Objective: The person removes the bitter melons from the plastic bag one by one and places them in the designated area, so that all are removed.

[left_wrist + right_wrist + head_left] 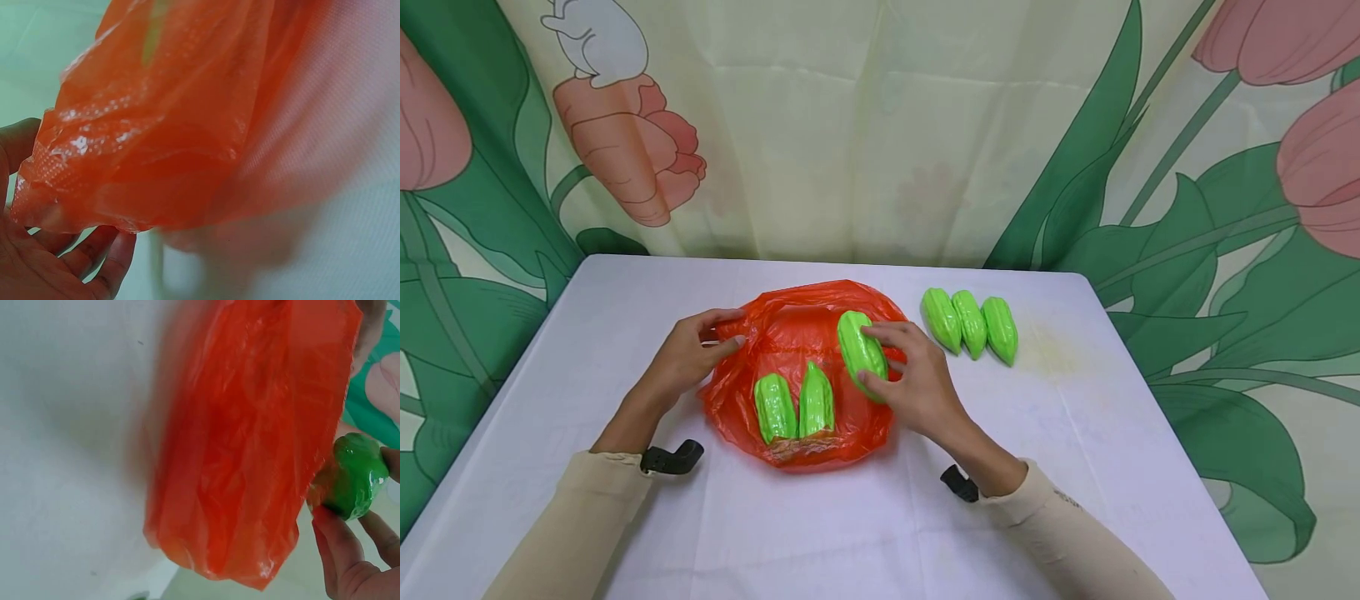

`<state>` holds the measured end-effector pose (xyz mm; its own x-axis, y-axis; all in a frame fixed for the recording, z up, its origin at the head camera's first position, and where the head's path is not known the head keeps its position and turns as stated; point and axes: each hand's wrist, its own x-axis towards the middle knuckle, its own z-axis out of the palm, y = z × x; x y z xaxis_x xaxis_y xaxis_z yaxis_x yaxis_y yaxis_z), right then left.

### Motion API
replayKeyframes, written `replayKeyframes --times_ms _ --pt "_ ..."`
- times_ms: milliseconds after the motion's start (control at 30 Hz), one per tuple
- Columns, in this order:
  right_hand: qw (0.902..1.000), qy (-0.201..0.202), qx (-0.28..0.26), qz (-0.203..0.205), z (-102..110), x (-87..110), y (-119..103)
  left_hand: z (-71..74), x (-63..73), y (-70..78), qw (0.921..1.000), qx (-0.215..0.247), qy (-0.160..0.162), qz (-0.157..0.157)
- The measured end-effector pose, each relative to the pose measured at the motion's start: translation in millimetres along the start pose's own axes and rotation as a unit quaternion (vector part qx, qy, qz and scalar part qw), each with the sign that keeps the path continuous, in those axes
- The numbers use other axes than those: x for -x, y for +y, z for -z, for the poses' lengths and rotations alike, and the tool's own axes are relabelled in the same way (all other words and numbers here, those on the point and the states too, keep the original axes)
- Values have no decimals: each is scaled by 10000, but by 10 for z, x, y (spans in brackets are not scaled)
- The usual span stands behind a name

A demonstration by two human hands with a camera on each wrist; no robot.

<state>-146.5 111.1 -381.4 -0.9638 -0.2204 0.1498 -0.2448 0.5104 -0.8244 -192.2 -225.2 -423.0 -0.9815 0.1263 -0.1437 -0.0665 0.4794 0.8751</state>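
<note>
A red plastic bag [801,321] lies spread wide, its mouth facing up, with two glossy green ridged gourds [776,407] inside near its front edge. At the bag's left rim, my left hand [688,354] holds the thin plastic between thumb and fingers; the left wrist view shows the thumb [22,140] on one side of the film. My right hand [921,379] grips a third green gourd [859,342] over the bag's right part. In the right wrist view this gourd [359,475] is just beyond the rim, pinched between thumb and fingertips.
Three more green gourds [970,325] lie side by side behind and right of the bag. All rest on a table with a white cloth [820,533]. A printed curtain [865,150] hangs behind the table's far edge.
</note>
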Motion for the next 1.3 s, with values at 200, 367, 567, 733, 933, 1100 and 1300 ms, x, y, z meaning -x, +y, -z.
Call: replayKeyframes --times_ms 200,367,567,733,933,1100,1300 --pt "9999 153 39 16 114 -26 -19 -1 -12 -1 10000 -17 -25 34" --pt "9994 323 113 27 195 -38 -11 -2 -19 -4 10000 -41 -31 65" --pt "9985 535 114 26 288 -48 34 -3 -16 -2 9999 -73 15 107" --pt "9972 721 179 19 390 -44 101 -4 -16 -15 9999 -74 41 58" --pt "9955 923 205 -101 529 -16 186 -14 -26 -22 10000 -21 21 -1" --pt "9930 1129 281 -176 632 20 256 -20 -40 -19 10000 -8 3 -1" --pt "9904 1269 484 -270 706 71 379 -28 -46 -7 10000 -28 1 33"
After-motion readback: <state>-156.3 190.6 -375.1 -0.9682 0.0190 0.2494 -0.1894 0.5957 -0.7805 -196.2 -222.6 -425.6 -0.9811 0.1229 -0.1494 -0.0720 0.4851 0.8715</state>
